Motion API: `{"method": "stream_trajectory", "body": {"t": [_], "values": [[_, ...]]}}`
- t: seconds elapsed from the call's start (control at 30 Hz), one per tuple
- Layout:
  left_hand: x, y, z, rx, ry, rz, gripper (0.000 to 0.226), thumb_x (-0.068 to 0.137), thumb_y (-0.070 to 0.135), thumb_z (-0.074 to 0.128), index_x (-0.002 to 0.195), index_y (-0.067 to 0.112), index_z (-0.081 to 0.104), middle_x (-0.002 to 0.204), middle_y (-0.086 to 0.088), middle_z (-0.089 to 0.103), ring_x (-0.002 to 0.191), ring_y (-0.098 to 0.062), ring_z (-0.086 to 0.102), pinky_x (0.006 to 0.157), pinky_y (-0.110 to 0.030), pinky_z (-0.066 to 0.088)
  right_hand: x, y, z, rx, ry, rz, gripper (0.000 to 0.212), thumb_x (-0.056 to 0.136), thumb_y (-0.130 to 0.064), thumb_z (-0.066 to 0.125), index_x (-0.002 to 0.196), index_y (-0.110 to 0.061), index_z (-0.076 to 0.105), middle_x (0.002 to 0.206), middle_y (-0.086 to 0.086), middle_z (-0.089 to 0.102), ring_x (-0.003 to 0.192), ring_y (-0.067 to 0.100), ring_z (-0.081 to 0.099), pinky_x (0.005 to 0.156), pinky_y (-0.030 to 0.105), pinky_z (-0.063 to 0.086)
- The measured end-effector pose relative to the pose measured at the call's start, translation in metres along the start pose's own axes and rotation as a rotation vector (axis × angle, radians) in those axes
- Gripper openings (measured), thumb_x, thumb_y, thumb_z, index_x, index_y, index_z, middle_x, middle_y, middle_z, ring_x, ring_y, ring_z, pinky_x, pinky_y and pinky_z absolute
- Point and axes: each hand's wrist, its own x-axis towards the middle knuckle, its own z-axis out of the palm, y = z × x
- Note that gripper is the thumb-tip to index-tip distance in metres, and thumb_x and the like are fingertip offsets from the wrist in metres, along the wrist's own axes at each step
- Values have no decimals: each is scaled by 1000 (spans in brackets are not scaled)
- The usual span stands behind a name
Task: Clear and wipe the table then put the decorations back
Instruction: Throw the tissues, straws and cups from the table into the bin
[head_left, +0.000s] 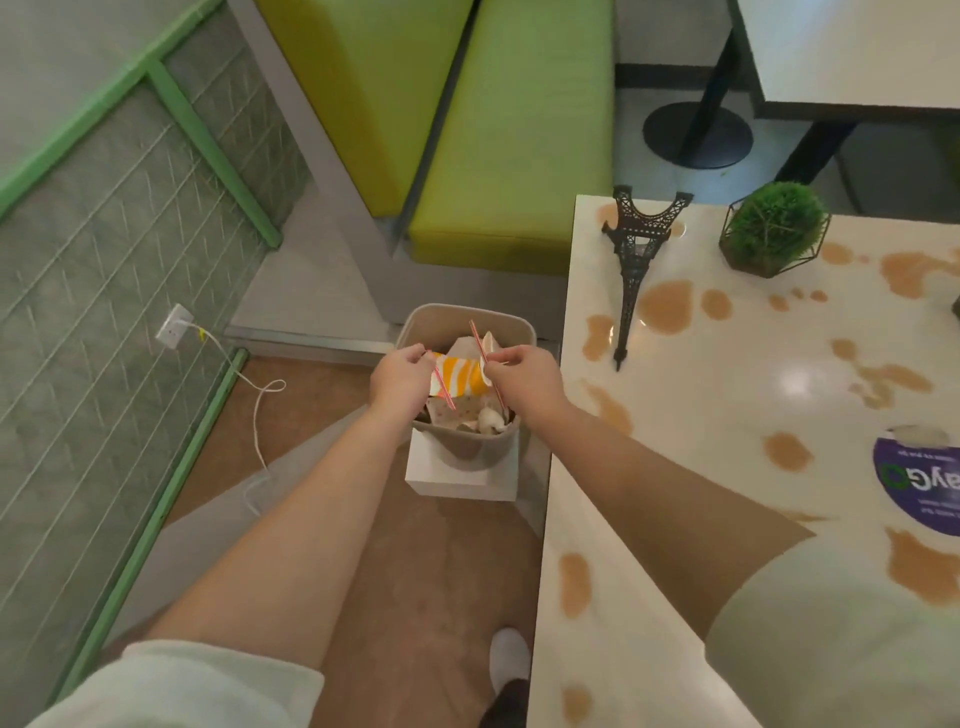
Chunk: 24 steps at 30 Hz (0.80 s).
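Both my hands hover over a beige trash bin (436, 322) on the floor, left of the table. My left hand (397, 376) pinches a red-striped straw (442, 388). A second red straw (480, 345) is pinched in my right hand (524, 371), together with something white. An orange-and-white cup (460, 376) shows between the hands, above crumpled litter in the bin. The white table (701, 467) carries brown spill stains (667, 306). On it stand a black Eiffel Tower model (636, 270) and a green ball plant in a wire holder (774, 228).
A purple round sticker (919, 488) lies at the table's right edge. Green bench seats (509, 130) stand behind the bin. The bin sits on a white block (457, 478). A white cable (254, 405) trails from a wall socket on the left. Another table (852, 57) stands at the back right.
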Motion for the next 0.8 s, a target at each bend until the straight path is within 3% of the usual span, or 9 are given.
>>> {"method": "stream_trajectory", "body": {"t": [0.13, 0.2, 0.3, 0.37, 0.5, 0.6, 0.67, 0.73, 0.8], "values": [[-1, -10, 1, -50, 43, 35, 28, 98, 25, 52, 123, 24, 63, 121, 6, 63, 107, -15, 60, 85, -27, 46, 6, -9, 11, -77, -90, -5, 32, 98, -16, 52, 129, -14, 62, 112, 5, 67, 93, 19, 63, 80, 25, 53], [-6, -12, 3, -51, 49, 62, 19, 96, 29, 54, 111, 27, 65, 113, 5, 67, 102, -17, 63, 87, -32, 50, 2, -7, 9, -184, -173, -6, 39, 100, -11, 43, 135, -15, 58, 125, 8, 64, 98, 22, 60, 75, 21, 47], [-18, -13, 10, -47, 14, 87, 9, 94, 37, 55, 95, 31, 62, 104, 6, 68, 99, -19, 65, 87, -35, 51, -14, 6, -2, -179, -171, -5, 39, 98, -11, 43, 132, -19, 61, 128, 5, 62, 108, 22, 59, 81, 24, 48], [-31, -14, 17, -7, -18, 101, 14, 95, 39, 54, 98, 29, 62, 108, 2, 68, 101, -20, 64, 85, -34, 49, -28, 18, -14, -121, -103, -10, 33, 95, -14, 48, 122, -19, 66, 124, 2, 63, 109, 21, 59, 89, 27, 49], [-63, -12, 39, -6, -80, 125, 20, 96, 40, 52, 104, 25, 62, 114, -2, 67, 105, -23, 62, 91, -38, 49, -55, 40, -48, 7, -6, 20, 20, 93, -19, 52, 104, -16, 69, 99, 5, 67, 91, 24, 64, 82, 37, 55], [-92, -10, 60, 10, -134, 156, 24, 98, 40, 51, 108, 22, 63, 101, 3, 66, 97, -20, 61, 77, -33, 46, -83, 59, -77, 20, 45, 30, 19, 96, -24, 53, 105, -15, 67, 99, 4, 65, 83, 21, 58, 69, 31, 48], [-115, -8, 73, 31, -187, 178, 25, 98, 40, 52, 108, 20, 63, 99, 4, 66, 93, -17, 59, 70, -29, 42, -106, 74, -98, 22, 92, 39, 21, 95, -25, 53, 107, -16, 68, 102, 4, 66, 82, 20, 58, 70, 30, 50], [-146, -5, 90, 55, -251, 202, 23, 98, 39, 52, 106, 20, 63, 98, 5, 65, 92, -15, 59, 68, -28, 42, -134, 90, -124, 26, 131, 47, 21, 93, -21, 51, 104, -17, 69, 99, 2, 67, 78, 17, 58, 70, 30, 51], [-173, -5, 106, 76, -301, 230, 20, 97, 39, 53, 103, 23, 62, 100, 5, 66, 96, -18, 61, 72, -30, 46, -158, 108, -146, 18, 153, 65, 21, 91, -17, 50, 101, -19, 68, 93, -1, 65, 70, 14, 56, 58, 27, 47]]}}
